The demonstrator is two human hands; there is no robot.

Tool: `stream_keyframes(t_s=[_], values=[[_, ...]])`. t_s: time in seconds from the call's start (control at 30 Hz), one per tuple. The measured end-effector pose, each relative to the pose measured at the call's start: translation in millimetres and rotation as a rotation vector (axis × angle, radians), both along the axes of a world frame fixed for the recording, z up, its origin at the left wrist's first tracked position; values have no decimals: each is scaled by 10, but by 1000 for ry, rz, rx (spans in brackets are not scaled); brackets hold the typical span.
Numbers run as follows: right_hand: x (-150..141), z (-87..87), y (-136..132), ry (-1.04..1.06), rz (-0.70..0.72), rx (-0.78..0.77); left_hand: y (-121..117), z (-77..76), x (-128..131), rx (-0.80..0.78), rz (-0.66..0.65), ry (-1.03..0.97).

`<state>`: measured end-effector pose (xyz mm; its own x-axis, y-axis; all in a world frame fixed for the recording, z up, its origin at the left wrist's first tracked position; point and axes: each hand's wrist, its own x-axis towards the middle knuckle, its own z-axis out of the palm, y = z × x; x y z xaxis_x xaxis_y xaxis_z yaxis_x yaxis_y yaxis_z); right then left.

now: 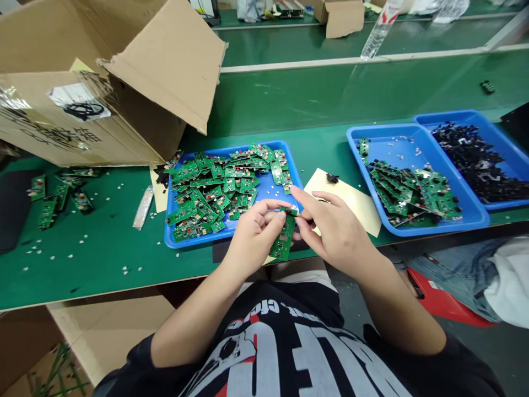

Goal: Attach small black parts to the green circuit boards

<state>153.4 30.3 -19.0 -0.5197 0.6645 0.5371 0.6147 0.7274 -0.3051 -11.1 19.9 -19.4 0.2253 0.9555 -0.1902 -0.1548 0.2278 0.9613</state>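
Note:
My left hand (252, 234) is closed around a narrow green circuit board (284, 237), held upright over the table's front edge. My right hand (330, 226) pinches something small and dark at the board's top end; I cannot make out what it is. Just behind my hands lies a blue tray (273, 190) heaped with several green circuit boards. A yellow paper sheet (355, 201) with a small black part (332, 178) on it lies right of my hands.
An open cardboard box (95, 99) stands at the back left. Loose boards (61, 196) and white bits lie left on the green table (103, 253). Two blue trays at the right hold boards (413, 149) and black parts (508, 154). A plastic bottle (378, 30) stands behind. Another person's leg (463, 275) is at right.

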Motion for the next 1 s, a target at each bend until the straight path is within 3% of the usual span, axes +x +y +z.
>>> stream_keyframes(t_s=[0.2,0.43,0.57,0.8,1.0], values=[[22,14,45,-20,-48,-29,-13,-5,17,59,48,-12],[44,-14,83,-34,-27,152,0,-6,-12,44,24,26],[73,-69,100,-35,0,168,5,0,-45,37,-3,52],[44,-111,121,122,9,210,22,-3,-78,-44,-63,6],[121,-36,146,294,-104,120,-10,-7,-43,145,88,82]])
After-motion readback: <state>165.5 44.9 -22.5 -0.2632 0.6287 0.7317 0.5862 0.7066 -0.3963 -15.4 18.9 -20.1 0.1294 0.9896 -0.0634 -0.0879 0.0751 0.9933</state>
